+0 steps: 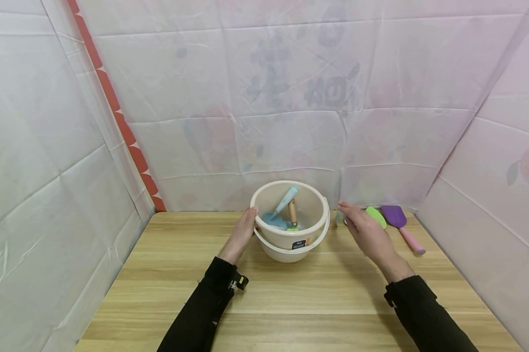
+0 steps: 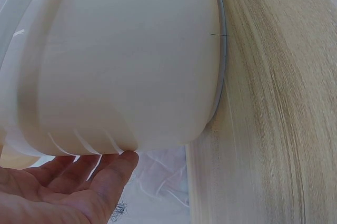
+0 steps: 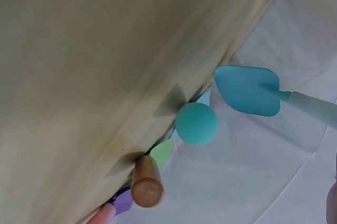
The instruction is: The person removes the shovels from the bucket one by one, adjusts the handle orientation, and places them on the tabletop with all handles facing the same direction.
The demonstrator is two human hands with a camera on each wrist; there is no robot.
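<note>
Desk (image 1: pixel 290 303): pale wood-grain top, smooth, walled by creased white sheeting.
Bucket (image 1: pixel 290 239): round, cream plastic, glossy, with a thin bail handle hanging down its front; it stands at the back middle of the desk.
Left hand (image 1: pixel 241 233): fingers (image 2: pixel 113 168) straight and laid flat against the bucket's left wall, curled round nothing.
Right hand (image 1: pixel 367 232): fingers spread and relaxed, holding nothing, just right of the bucket and not touching it.
Purple scoop (image 1: pixel 400 222): plastic, pink handle, lying near the right hand.
Blue trowel (image 1: pixel 279 210): matte blade, leaning inside the bucket.
Wooden handle (image 1: pixel 293 213): rounded, beside the trowel.
</note>
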